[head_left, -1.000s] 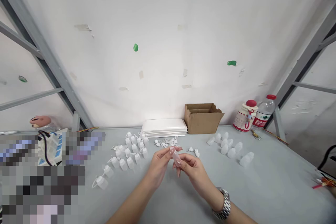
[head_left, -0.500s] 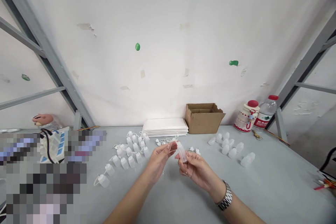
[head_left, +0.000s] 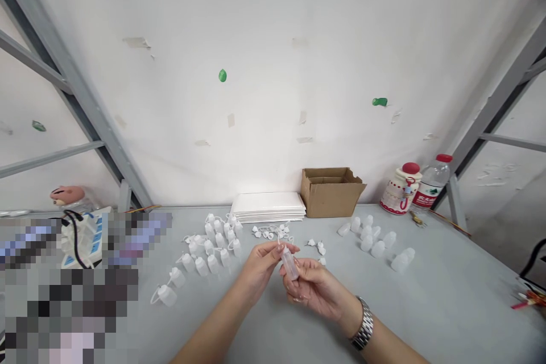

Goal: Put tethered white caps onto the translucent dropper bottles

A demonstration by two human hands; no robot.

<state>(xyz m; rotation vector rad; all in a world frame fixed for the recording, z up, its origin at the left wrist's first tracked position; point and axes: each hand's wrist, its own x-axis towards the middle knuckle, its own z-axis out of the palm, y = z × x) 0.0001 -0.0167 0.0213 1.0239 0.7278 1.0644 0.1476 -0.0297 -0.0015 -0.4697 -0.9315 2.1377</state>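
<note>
A small translucent plastic bottle (head_left: 289, 266) is tilted in my right hand (head_left: 315, 290), its fingers closed round the body. At the bottle's neck, my left hand (head_left: 261, 267) pinches a white cap (head_left: 282, 248), whose thin looped strap sticks up behind the fingers. How far the cap sits on the neck is hidden by the fingertips. Beyond my hands lie several loose white caps with straps (head_left: 268, 232), with others (head_left: 319, 247) to the right. Several capped bottles (head_left: 213, 263) stand in a group to the left. Uncapped bottles (head_left: 377, 248) are grouped to the right.
White flat packs (head_left: 268, 207) are stacked against the wall beside an open cardboard box (head_left: 335, 199). A decorated flask (head_left: 398, 190) and a water bottle (head_left: 433, 185) stand at the back right. A power strip (head_left: 83, 242) lies at the left, near a blurred area.
Both hands have come lower and nearer with the bottle. The left fingers, earlier at the bottle's tip, now pinch the cap at its neck. More loose caps show behind them.
</note>
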